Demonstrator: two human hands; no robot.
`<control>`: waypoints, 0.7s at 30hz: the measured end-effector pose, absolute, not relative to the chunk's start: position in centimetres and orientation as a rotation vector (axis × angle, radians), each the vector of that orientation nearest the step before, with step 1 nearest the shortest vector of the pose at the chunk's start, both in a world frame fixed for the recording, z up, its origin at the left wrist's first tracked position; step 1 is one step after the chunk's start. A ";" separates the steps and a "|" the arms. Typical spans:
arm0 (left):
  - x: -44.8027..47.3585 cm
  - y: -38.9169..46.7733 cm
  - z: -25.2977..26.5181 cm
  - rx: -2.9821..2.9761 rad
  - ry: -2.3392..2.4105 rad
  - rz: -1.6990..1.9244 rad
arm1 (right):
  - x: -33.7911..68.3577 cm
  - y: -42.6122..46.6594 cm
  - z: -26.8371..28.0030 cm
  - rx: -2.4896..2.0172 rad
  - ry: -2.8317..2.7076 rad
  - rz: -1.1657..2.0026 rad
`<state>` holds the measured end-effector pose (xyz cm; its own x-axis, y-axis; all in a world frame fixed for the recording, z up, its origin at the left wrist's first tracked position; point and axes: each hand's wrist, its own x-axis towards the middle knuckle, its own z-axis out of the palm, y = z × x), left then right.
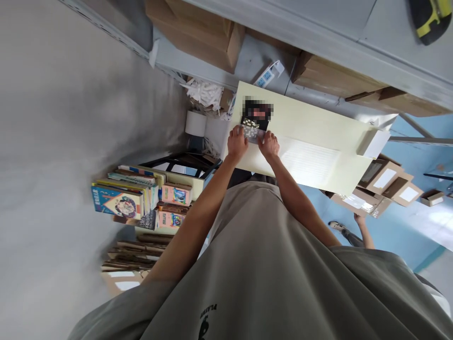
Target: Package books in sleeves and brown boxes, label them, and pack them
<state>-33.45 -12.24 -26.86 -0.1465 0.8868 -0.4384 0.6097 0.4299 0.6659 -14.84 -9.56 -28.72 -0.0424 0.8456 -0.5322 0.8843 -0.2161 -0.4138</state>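
Note:
A small dark-covered book (260,123) lies on the pale board tabletop, its upper part blurred out by large pixels. Along its near edge is a greyish, see-through strip that looks like clear plastic (251,134). My left hand (237,141) has its fingers curled at the near left corner of this edge. At the near right corner, my right hand (269,143) pinches the same edge with bent fingers. Both thumbs point inward, toward each other. To the right of my right hand lies a white printed sheet (311,158).
Beyond the pale tabletop (304,118) are a power strip (269,74) and cardboard boxes (201,35). Stacked books (122,200) stand at left. A white box (375,143) sits at the right end. Another person's arm (364,231) shows near cartons (380,177) at right.

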 end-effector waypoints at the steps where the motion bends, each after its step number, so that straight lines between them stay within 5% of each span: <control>1: -33.4 -11.6 -27.1 1.277 1.856 0.438 | -14.7 -9.6 -29.0 2.131 1.948 -1.118; 12: -34.5 -3.2 -31.3 1.045 1.974 0.530 | -13.0 -8.9 -30.4 2.011 2.028 -1.214; 21: -34.0 -2.6 -21.9 1.401 1.976 0.937 | -12.4 -7.7 -31.0 1.858 2.085 -1.467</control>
